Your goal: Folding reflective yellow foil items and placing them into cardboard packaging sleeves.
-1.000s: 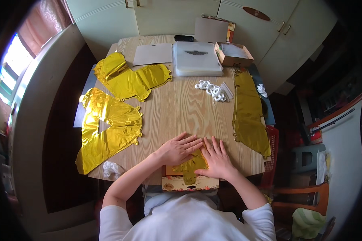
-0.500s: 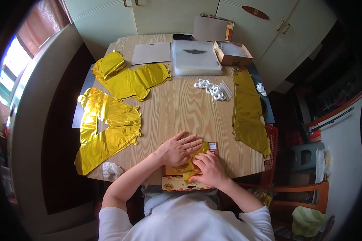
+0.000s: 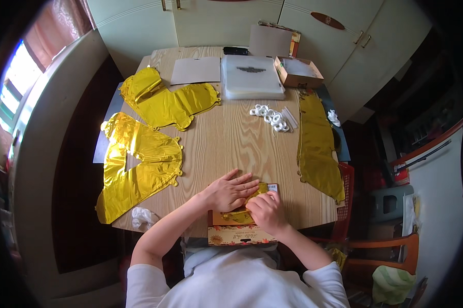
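A folded gold foil balloon (image 3: 237, 218) lies on a printed card (image 3: 236, 236) at the table's near edge. My left hand (image 3: 230, 193) rests flat on the foil, its fingers stretched toward the right. Beside it, my right hand (image 3: 267, 211) is closed, fingers curled and pressed together on the foil's right part. The foil under both palms is hidden. Two gold foil balloons, one spread flat (image 3: 139, 159) and one farther back (image 3: 165, 102), lie at the left. Another long gold foil balloon (image 3: 317, 149) runs down the right edge.
White ribbon rolls (image 3: 272, 119) lie beside clear straws (image 3: 290, 117) right of centre. Behind them are a stack of clear plastic bags (image 3: 253, 79), a grey card (image 3: 196, 71) and an open cardboard box (image 3: 299, 77). Crumpled white tissue (image 3: 144, 218) sits at the near left edge.
My right hand has curled its fingers and shifted slightly up and right. The foil flap that stuck out over the card's near band is folded in. My left hand stays put.
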`<action>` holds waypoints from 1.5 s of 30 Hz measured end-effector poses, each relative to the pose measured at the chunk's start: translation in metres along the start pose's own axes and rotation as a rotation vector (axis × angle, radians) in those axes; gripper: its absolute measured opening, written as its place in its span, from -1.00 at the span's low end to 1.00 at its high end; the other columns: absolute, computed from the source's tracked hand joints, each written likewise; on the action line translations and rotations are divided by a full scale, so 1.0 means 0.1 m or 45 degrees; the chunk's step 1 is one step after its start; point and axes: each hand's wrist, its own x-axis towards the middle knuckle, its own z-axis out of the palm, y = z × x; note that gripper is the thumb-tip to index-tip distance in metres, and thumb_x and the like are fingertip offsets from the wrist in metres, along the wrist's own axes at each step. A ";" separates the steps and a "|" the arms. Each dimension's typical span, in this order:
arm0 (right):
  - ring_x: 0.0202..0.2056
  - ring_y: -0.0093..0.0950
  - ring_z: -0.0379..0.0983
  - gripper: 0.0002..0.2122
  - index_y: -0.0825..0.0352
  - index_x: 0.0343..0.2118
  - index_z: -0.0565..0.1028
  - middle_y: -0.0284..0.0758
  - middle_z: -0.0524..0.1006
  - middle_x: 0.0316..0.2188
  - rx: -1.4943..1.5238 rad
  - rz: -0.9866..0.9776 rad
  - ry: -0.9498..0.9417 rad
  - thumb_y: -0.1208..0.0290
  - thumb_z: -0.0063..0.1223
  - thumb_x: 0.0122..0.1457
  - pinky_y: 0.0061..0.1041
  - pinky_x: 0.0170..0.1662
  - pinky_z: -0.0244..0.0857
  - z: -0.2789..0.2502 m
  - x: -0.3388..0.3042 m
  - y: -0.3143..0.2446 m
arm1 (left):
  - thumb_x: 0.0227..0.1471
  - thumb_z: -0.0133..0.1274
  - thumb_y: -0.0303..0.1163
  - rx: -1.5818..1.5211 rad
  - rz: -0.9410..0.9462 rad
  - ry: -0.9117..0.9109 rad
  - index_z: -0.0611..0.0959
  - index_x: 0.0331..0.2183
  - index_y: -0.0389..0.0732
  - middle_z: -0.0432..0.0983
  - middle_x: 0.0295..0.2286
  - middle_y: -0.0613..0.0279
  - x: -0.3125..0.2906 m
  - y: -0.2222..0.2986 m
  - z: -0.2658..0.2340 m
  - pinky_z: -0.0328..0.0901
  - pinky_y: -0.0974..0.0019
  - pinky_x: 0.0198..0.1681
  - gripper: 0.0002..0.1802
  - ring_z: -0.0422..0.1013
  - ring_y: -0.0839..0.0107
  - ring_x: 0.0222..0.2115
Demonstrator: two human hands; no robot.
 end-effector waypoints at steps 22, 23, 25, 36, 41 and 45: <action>-0.40 -0.54 0.35 -0.88 0.21 -0.54 0.41 -0.47 0.37 -0.52 -0.172 -0.122 0.055 0.36 0.11 0.00 -0.42 -0.21 0.20 0.04 0.00 -0.12 | 0.20 -0.40 -0.13 -0.062 -0.005 -0.058 0.17 0.28 -0.04 -0.08 0.31 0.33 0.01 -0.01 -0.03 -0.40 -0.06 0.36 -0.37 -0.21 0.27 0.34; -0.41 -0.54 0.35 -0.89 0.21 -0.54 0.41 -0.47 0.36 -0.53 -0.191 -0.126 0.046 0.37 0.10 0.01 -0.42 -0.21 0.20 0.04 0.00 -0.12 | 0.20 -0.39 -0.13 -0.069 -0.003 -0.071 0.16 0.29 -0.02 -0.09 0.32 0.33 0.01 -0.02 -0.03 -0.41 -0.07 0.35 -0.36 -0.22 0.26 0.34; -0.43 -0.54 0.34 -0.90 0.21 -0.55 0.41 -0.46 0.36 -0.55 -0.229 -0.133 0.025 0.39 0.07 0.03 -0.43 -0.23 0.20 0.03 0.00 -0.12 | 0.21 -0.40 -0.13 -0.056 -0.009 -0.078 0.16 0.29 -0.02 -0.09 0.32 0.33 0.01 -0.01 -0.04 -0.40 -0.08 0.35 -0.37 -0.22 0.25 0.34; -0.45 -0.54 0.37 -0.95 0.23 -0.46 0.42 -0.46 0.36 -0.56 -0.270 -0.171 0.118 0.41 0.03 0.04 -0.46 -0.28 0.25 0.01 0.01 -0.08 | 0.21 -0.45 -0.09 -0.125 -0.009 -0.066 0.21 0.26 -0.08 -0.06 0.31 0.31 0.02 -0.03 -0.03 -0.39 -0.05 0.36 -0.36 -0.19 0.28 0.34; -0.45 -0.54 0.35 -0.94 0.22 -0.46 0.41 -0.46 0.35 -0.55 -0.278 -0.154 0.107 0.40 0.02 0.04 -0.45 -0.28 0.24 0.02 0.02 -0.10 | 0.20 -0.46 -0.09 -0.143 -0.004 -0.084 0.19 0.27 -0.08 -0.06 0.31 0.31 0.02 -0.04 -0.05 -0.39 -0.05 0.35 -0.35 -0.20 0.27 0.34; -0.46 -0.55 0.32 -0.93 0.21 -0.48 0.39 -0.46 0.32 -0.56 -0.327 -0.183 0.100 0.39 0.02 0.03 -0.47 -0.30 0.21 0.02 0.04 -0.12 | 0.20 -0.47 -0.09 -0.143 -0.001 -0.089 0.18 0.27 -0.08 -0.07 0.31 0.32 0.02 -0.05 -0.05 -0.40 -0.05 0.35 -0.34 -0.21 0.28 0.34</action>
